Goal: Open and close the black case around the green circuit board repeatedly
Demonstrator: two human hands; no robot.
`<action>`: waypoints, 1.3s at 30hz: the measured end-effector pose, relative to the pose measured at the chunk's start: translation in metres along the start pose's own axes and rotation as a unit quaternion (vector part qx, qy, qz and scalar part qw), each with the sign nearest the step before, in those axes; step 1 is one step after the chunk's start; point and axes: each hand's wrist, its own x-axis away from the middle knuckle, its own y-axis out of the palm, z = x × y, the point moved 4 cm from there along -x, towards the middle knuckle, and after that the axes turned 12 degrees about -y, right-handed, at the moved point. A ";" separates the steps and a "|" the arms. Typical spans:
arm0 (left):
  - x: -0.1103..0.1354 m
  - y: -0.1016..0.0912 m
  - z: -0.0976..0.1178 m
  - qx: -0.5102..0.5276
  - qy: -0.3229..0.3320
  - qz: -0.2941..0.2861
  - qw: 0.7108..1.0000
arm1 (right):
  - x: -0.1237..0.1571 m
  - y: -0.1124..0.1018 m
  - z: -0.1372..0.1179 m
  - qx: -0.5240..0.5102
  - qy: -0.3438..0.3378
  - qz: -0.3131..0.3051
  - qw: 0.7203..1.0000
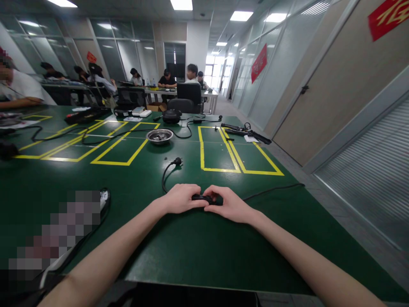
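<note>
A black power cord (pixel 202 197) is gripped between my two hands, low over the green table. My left hand (pixel 180 198) closes around the cord from the left, thumb along its near side. From the right, my right hand (pixel 230 205) pinches the same dark stretch with thumb and fingers. Whether this stretch is folded or bundled is partly hidden by the fingers. Beyond my left hand, the cord's plug (pixel 177 161) lies on the table, prongs pointing right. A thin black cable (pixel 275 189) runs from beside my right hand to the table's right edge.
A metal bowl (pixel 159 136) with small parts stands ahead. Yellow tape (pixel 220 170) marks rectangles on the green table (pixel 179 256). Black tools (pixel 246 133) lie at the far right, a black case (pixel 171 116) at the back. People sit at farther tables; one person (pixel 24 87) sits at left.
</note>
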 end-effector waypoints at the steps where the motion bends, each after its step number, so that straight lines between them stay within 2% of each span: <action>1: 0.000 0.000 0.000 -0.005 0.002 0.004 1.000 | 0.000 -0.001 0.002 -0.021 0.005 0.006 1.000; 5: -0.001 0.000 -0.004 -0.028 -0.030 0.015 0.999 | -0.001 -0.003 0.009 -0.059 0.023 0.041 0.997; 8: -0.001 -0.002 -0.008 -0.056 -0.045 0.025 0.997 | -0.002 -0.004 0.010 -0.028 0.023 0.053 0.998; 12: -0.002 -0.002 -0.014 -0.049 -0.056 0.011 0.997 | -0.002 0.000 0.001 0.064 -0.066 0.033 0.995; 16: -0.002 -0.003 -0.019 0.030 -0.061 -0.039 0.997 | 0.002 0.000 -0.002 0.146 -0.156 0.046 0.976; 19: -0.002 -0.004 -0.023 0.086 -0.063 -0.051 0.993 | 0.003 0.002 -0.002 0.193 -0.203 0.045 0.959; 23: -0.003 -0.002 -0.023 0.102 -0.069 -0.057 0.991 | 0.001 0.010 -0.001 0.276 -0.222 -0.006 0.935; 25: -0.003 -0.002 -0.024 0.093 -0.089 -0.035 0.991 | -0.001 0.011 -0.001 0.269 -0.213 0.001 0.939; 27: -0.003 -0.008 -0.024 0.081 -0.080 0.054 0.992 | -0.003 0.008 0.003 0.211 -0.180 0.045 0.960; 28: -0.002 -0.014 -0.023 0.075 -0.057 0.126 0.987 | -0.004 0.003 0.007 0.165 -0.148 0.080 0.972; 30: 0.005 -0.027 -0.022 0.064 0.008 0.286 0.956 | -0.004 -0.012 0.020 0.051 -0.061 0.160 0.984; 32: 0.012 -0.035 -0.023 0.054 0.049 0.395 0.916 | -0.002 -0.034 0.036 -0.063 0.020 0.241 0.968; 33: 0.014 -0.036 -0.025 0.049 0.056 0.419 0.905 | 0.000 -0.048 0.045 -0.108 0.047 0.284 0.952; 35: 0.011 -0.032 -0.026 0.039 0.064 0.400 0.913 | 0.006 -0.080 0.063 -0.169 0.084 0.393 0.900; 37: 0.004 -0.022 -0.026 0.030 0.070 0.323 0.943 | 0.014 -0.112 0.080 -0.187 0.103 0.488 0.846; 39: -0.003 -0.009 -0.024 0.017 0.071 0.238 0.969 | 0.022 -0.139 0.094 -0.157 0.095 0.554 0.812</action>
